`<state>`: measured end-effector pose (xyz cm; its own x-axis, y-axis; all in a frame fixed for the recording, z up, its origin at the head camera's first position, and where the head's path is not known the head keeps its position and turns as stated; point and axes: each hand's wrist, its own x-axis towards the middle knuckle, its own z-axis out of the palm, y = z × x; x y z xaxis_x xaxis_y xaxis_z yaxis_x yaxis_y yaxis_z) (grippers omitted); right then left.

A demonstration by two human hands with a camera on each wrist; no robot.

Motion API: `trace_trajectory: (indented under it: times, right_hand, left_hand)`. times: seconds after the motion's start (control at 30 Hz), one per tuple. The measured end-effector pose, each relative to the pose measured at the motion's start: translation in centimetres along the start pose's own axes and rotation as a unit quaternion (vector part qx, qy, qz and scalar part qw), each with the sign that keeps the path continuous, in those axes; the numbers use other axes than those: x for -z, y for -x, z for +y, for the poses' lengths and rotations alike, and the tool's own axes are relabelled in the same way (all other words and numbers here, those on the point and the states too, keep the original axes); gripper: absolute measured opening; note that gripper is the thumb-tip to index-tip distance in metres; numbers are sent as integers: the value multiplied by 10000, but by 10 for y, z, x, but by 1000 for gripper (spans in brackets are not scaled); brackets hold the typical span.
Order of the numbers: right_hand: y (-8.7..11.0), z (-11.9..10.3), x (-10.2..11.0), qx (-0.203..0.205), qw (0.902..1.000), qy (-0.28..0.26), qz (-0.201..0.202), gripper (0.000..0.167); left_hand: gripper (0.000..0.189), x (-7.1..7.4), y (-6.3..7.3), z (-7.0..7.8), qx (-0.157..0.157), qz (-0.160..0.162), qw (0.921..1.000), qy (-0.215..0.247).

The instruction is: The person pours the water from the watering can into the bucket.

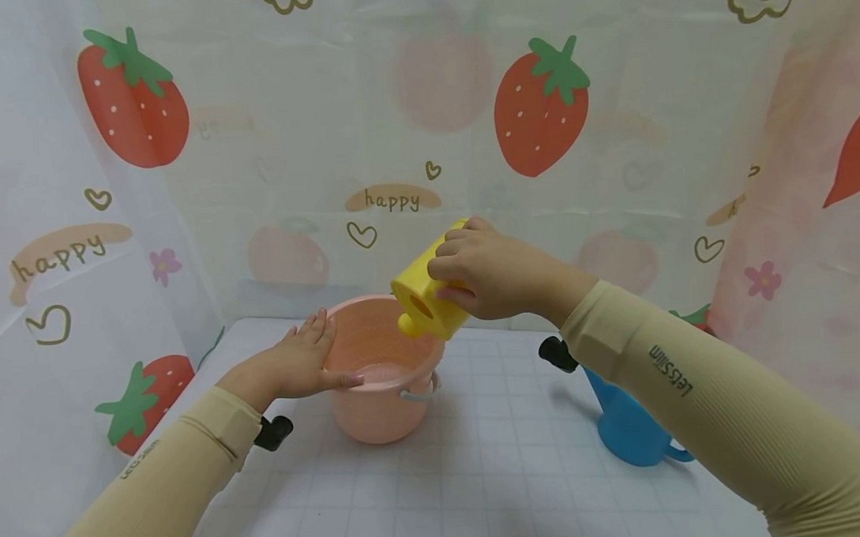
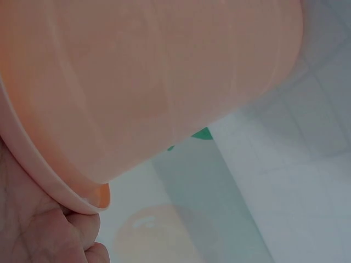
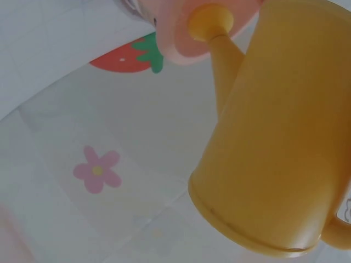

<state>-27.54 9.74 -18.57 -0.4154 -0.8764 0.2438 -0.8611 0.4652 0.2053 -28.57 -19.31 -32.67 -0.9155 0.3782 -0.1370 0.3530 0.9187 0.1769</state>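
A pink bucket [image 1: 381, 416] stands upright on the table. My left hand [image 1: 301, 360] rests on the bucket's left rim, fingers and thumb extended; in the left wrist view its palm meets the rim beside the bucket wall [image 2: 164, 82]. My right hand [image 1: 490, 270] grips a yellow watering can [image 1: 423, 278], tilted with its opening and round spout head [image 1: 410, 326] over the bucket. From the right wrist, the can's body [image 3: 279, 137] shows large, its spout pointing at the bucket's mouth. No water stream can be made out.
A blue pitcher-like vessel with a handle [image 1: 635, 431] stands at the right, partly hidden by my right sleeve [image 1: 661, 371]. White tablecloth with a grid [image 1: 508, 471] covers the table. Strawberry-print curtains [image 1: 312, 146] hang behind and at both sides.
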Motion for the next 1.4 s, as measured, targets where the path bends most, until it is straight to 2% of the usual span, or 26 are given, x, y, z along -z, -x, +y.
trace_trajectory:
  times: [0.93,1.2,1.4]
  right_hand:
    - [-2,5,-5,40,9999,79,99,15]
    - [0,9,-9,-22,9999,-4,126,13]
    - [0,9,-8,-83,9999,2,135,14]
  left_hand:
    - [116,-1,-3,-3,-35,10,10000,38]
    - [122,-1,-3,-2,-48,16,10000,-31]
    - [117,0,-1,-1,-88,3,10000,8]
